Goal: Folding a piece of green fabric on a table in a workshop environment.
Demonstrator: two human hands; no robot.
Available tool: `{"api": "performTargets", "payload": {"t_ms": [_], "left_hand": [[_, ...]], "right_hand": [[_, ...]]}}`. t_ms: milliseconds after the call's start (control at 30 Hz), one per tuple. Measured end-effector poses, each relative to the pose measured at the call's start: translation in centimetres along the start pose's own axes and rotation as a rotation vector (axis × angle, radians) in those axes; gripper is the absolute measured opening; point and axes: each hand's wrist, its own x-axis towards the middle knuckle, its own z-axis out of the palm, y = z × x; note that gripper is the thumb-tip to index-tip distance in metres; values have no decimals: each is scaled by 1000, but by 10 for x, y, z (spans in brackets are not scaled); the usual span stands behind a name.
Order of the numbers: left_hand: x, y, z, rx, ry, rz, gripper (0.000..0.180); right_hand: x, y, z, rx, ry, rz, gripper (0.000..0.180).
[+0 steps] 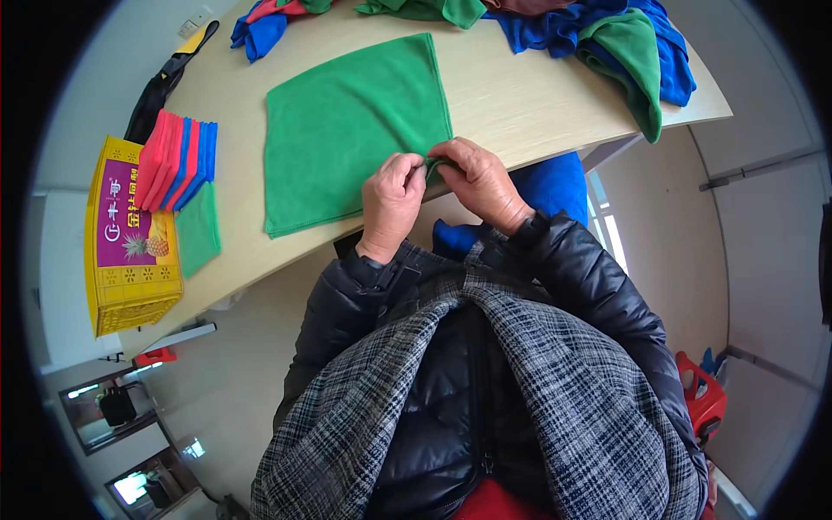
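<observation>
A green cloth (pixel 347 130) with stitched edges lies spread out on the table in front of me. Its near right corner is bunched up between my two hands, just over the table's front edge. My left hand (pixel 390 204) pinches the cloth's hem between thumb and fingers. Close beside it, my right hand (pixel 484 180) grips the same corner, its thumb and fingertips pressed together. The fingertips of both hands almost meet, and they hide the very tip of the corner.
Left of the cloth, folded red and blue cloths (pixel 179 160) are stacked beside a folded green cloth (pixel 199 230) and a yellow box (pixel 130 234). Crumpled blue cloths (pixel 555 30) and a green cloth (pixel 628 65) lie far right, overhanging the edge. A red stool (pixel 706 399) stands behind right.
</observation>
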Motion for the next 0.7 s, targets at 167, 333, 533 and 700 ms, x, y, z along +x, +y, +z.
{"api": "performTargets", "payload": {"t_ms": [167, 333, 533, 700], "left_hand": [[5, 8, -1, 39, -39, 43, 13], [6, 11, -8, 129, -59, 95, 10], [1, 13, -22, 136, -29, 103, 9], [-19, -9, -73, 199, 62, 31, 10]], "right_hand": [[0, 0, -4, -17, -5, 12, 25], [4, -3, 0, -53, -25, -28, 23], [2, -8, 0, -72, -36, -83, 21], [1, -13, 2, -65, -36, -1, 17]]}}
